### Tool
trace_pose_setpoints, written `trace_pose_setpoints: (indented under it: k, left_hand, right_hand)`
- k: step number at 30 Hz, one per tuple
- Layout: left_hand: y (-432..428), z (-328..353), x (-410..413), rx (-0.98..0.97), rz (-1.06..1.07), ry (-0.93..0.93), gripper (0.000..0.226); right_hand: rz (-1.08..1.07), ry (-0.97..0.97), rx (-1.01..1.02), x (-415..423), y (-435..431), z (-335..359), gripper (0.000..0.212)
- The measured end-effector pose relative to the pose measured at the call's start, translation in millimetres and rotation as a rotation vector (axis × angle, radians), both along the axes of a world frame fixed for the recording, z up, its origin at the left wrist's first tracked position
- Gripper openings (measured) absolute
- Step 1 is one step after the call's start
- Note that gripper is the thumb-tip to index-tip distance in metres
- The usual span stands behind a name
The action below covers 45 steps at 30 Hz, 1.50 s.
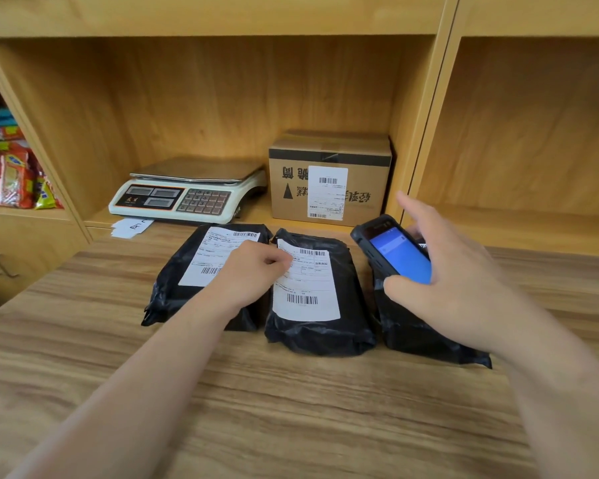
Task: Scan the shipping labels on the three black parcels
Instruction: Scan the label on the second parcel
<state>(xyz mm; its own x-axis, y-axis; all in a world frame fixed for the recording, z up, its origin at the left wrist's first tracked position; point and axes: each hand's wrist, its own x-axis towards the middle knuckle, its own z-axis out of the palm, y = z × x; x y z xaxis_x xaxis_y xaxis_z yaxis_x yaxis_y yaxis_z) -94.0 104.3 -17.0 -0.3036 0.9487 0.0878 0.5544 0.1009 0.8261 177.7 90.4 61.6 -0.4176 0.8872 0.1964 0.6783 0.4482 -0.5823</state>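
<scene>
Three black parcels in a row on the wood counter (291,409): left parcel (173,285), middle parcel (320,326), right parcel (415,330). White barcode labels on the left (208,257) and middle (308,285); print too small to read. Left hand (253,271) rests curled across the left parcel, fingertips pinching the middle label's left edge. Right hand (453,271) clamps the handheld scanner (395,254), blue screen lit, over the right parcel, at 3 o'clock of the middle one. Scale (187,191) and labelled carton (329,178), print upside down, at 12.
</scene>
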Motion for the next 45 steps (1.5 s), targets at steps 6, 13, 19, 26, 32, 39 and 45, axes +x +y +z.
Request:
trace_pose_setpoints:
  k: [6,13,19,26,32,39,45]
  left_hand:
    - [-1.7,5.7,3.0,-0.006,-0.029,-0.08,0.032]
    - [-9.7,25.3,9.2,0.148,-0.002,-0.268,0.038]
    - [-17.1,39.4,1.9,0.361,0.051,-0.183,0.044]
    - [-19.4,43.6,-10.9,0.532,0.106,-0.166,0.049]
    - [-21.8,50.2,-17.6,0.59,0.145,-0.189,0.049]
    - [-22.6,51.7,-21.4,0.608,0.171,-0.155,0.05]
    - [-21.8,51.1,-21.0,0.616,0.174,-0.147,0.05]
  right_hand:
    - [0.006,-0.009,0.002,1.3,0.0,-0.2,0.098]
    - [-0.002,0.006,0.045,1.0,-0.7,0.5,0.1]
    - [0.005,0.0,0.082,-0.5,-1.7,0.4,0.101]
    - [0.023,-0.038,0.056,-3.3,-4.2,-0.3,0.099]
    - [0.049,-0.1,0.009,-6.7,-7.8,-1.8,0.098]
    - [0.109,-0.215,-0.036,-10.3,-9.6,-1.9,0.1]
    - [0.135,-0.287,-0.068,-11.3,-8.3,-7.1,0.098]
